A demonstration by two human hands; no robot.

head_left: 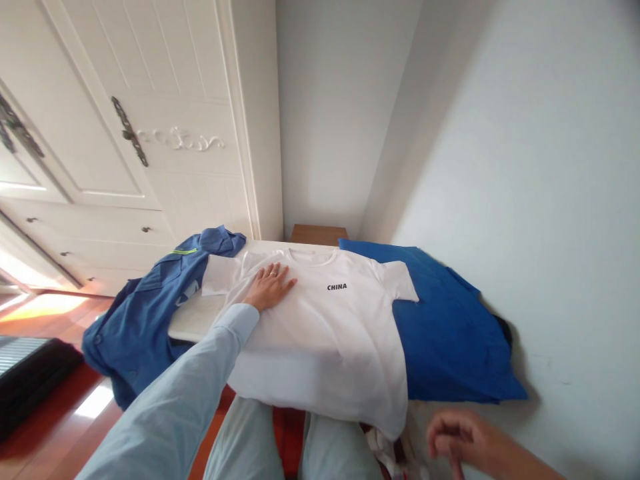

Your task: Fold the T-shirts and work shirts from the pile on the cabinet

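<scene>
A white T-shirt (320, 327) with the word CHINA on its chest lies spread face up over a white surface, its lower hem hanging over the near edge toward my knees. Flat on the chest part of the shirt rests my left hand (273, 287), fingers extended and a ring on one of them. My right hand (457, 433) is in the air at the lower right, off the shirt and slightly blurred. Its fingers are loosely bent and apart, and I see nothing in them.
Blue garments lie on both sides: a dark blue one (145, 313) draped at the left, a brighter blue one (445, 327) at the right by the wall. A white wardrobe (200, 180) stands behind on the left. A black ridged object (35, 380) is on the wooden floor.
</scene>
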